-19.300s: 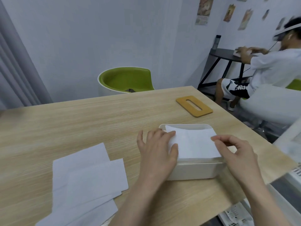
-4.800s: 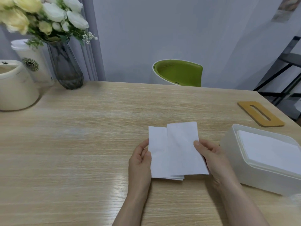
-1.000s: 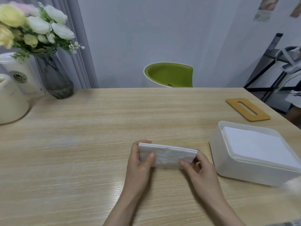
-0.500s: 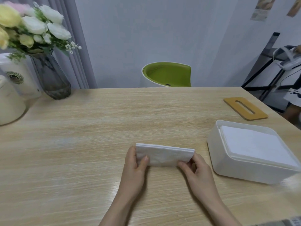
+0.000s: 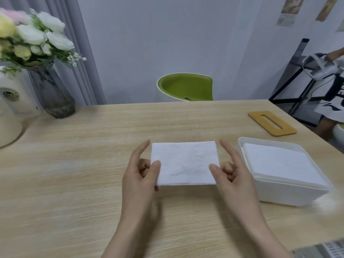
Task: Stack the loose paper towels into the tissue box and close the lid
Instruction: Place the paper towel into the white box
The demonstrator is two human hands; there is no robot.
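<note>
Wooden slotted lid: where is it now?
In the head view, the tan wooden slotted lid lies flat near the table's far right edge, just behind the open white plastic tissue box.

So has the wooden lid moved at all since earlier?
No. The wooden lid still lies flat beyond the tissue box, near the table's far right corner.

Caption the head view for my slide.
Both hands hold a paper towel stack beside the open tissue box.

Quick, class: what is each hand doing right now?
Left hand: pinches the paper towel stack at its left edge.
Right hand: pinches its right edge.
</note>
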